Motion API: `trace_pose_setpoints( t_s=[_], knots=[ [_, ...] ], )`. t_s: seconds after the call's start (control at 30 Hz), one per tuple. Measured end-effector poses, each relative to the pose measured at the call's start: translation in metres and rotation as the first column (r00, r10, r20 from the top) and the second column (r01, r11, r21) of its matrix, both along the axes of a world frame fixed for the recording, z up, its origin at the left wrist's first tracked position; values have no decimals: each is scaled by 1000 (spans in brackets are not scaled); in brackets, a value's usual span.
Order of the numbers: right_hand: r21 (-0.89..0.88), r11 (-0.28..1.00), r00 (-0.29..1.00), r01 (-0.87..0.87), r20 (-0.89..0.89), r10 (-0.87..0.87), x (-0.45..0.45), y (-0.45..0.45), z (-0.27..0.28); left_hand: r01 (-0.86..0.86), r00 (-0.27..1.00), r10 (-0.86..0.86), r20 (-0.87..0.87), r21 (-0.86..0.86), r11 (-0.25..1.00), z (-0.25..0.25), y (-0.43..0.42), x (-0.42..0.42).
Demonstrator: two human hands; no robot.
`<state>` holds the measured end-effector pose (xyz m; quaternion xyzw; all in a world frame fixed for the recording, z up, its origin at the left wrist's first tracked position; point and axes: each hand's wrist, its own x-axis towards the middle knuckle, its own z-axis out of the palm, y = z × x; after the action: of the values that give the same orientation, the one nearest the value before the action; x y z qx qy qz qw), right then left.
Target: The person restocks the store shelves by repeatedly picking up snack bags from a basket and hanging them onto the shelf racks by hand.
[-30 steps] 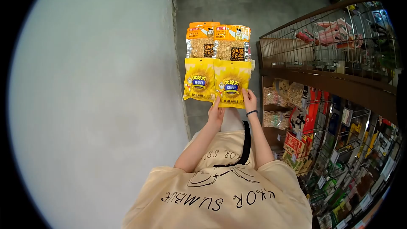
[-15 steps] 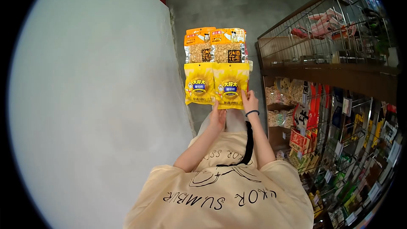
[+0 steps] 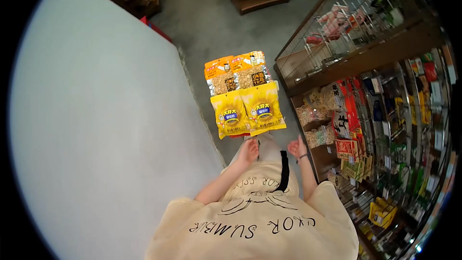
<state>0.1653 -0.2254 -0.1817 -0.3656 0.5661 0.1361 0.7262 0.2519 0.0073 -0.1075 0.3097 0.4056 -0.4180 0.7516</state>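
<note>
Yellow snack bags and orange-topped peanut bags sit just beyond the person's two hands.
Left hand is just short of the yellow bags' lower edge, fingers loosely curled, though how wide cannot be told; right hand, partly spread, is apart from the bags, a dark wristband behind it. Packed shelves line its right side.

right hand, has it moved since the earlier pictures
Yes: against the brown shelving, the right hand has drawn back toward the beige shirt, and is now off the yellow bag it touched.
</note>
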Motion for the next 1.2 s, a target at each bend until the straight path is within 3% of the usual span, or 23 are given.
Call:
trace_pose_setpoints(
  t_s=[0.07,0.1,0.17,0.2,0.23,0.27,0.3,0.37,0.43,0.5,0.53,0.57,0.6,0.63,0.67,0.7,0.77,0.83,0.87,0.9,1.03,1.1,1.2],
  knots=[
    [-5,981,980,196,-45,-196,-68,6,-34,232,922,-286,263,216,948,24,4,-6],
    [12,947,947,320,-43,-319,-106,9,-55,262,911,-310,272,200,944,33,6,-10],
    [-150,964,955,220,-171,-244,-158,27,-46,499,715,-519,468,177,848,46,11,-21],
    [-283,959,949,31,-294,-118,-172,38,-31,524,698,-530,482,162,836,50,10,-26],
    [-369,914,894,-171,-448,-14,-186,49,-14,629,562,-607,562,187,755,54,9,-30],
    [-380,876,838,-298,-544,49,-200,58,-10,716,409,-660,630,227,660,56,9,-35],
    [-380,841,790,-385,-606,88,-212,65,-11,735,381,-661,646,222,641,56,6,-38],
    [-355,829,757,-432,-642,119,-240,83,-20,779,136,-721,680,376,501,50,1,-52],
    [-357,826,756,-436,-643,122,-256,92,-22,790,-12,-703,712,438,430,37,-9,-61],
    [-388,826,778,-409,-622,93,-269,99,-23,691,-486,-676,554,718,91,42,-17,-69],
    [-410,821,785,-397,-615,73,-268,100,-11,475,-718,-563,409,880,33,47,-25,-65],
    [-431,816,792,-386,-608,53,-271,101,-7,469,-737,-539,408,883,26,46,-24,-72],
    [-458,799,800,-389,-599,47,-276,102,1,163,-917,-372,143,986,-23,42,-28,-74],
    [-473,803,805,-363,-593,14,-285,103,5,-164,-968,-190,-161,987,-4,38,-31,-79],
    [-456,822,809,-340,-588,8,-300,110,10,-192,-959,-203,-196,981,-37,35,-31,-89],
    [-446,838,815,-314,-579,-3,-313,113,13,-196,-965,-177,-196,980,-19,38,-37,-94],
    [-475,849,811,-232,-576,-100,-344,120,14,-17,-989,-149,16,976,218,52,-51,-103],
    [-418,902,852,109,-429,-301,-383,130,-1,3,-994,-111,25,980,199,55,-69,-121],
    [-391,854,841,344,-276,-465,-403,138,-18,-51,-992,-119,-40,995,89,56,-78,-130],
    [-389,843,826,371,-276,-491,-422,151,-26,-105,-987,-119,-108,994,-27,56,-83,-143],
    [-471,870,786,147,-479,-392,-479,168,-47,-69,-989,-130,-71,997,-25,39,-116,-197],
    [-474,870,754,139,-519,-403,-504,177,-53,30,-980,-198,6,992,-122,38,-129,-228],
    [-489,849,728,198,-507,-462,-538,185,-62,138,-980,-148,135,990,-9,40,-129,-275]
  ],
)
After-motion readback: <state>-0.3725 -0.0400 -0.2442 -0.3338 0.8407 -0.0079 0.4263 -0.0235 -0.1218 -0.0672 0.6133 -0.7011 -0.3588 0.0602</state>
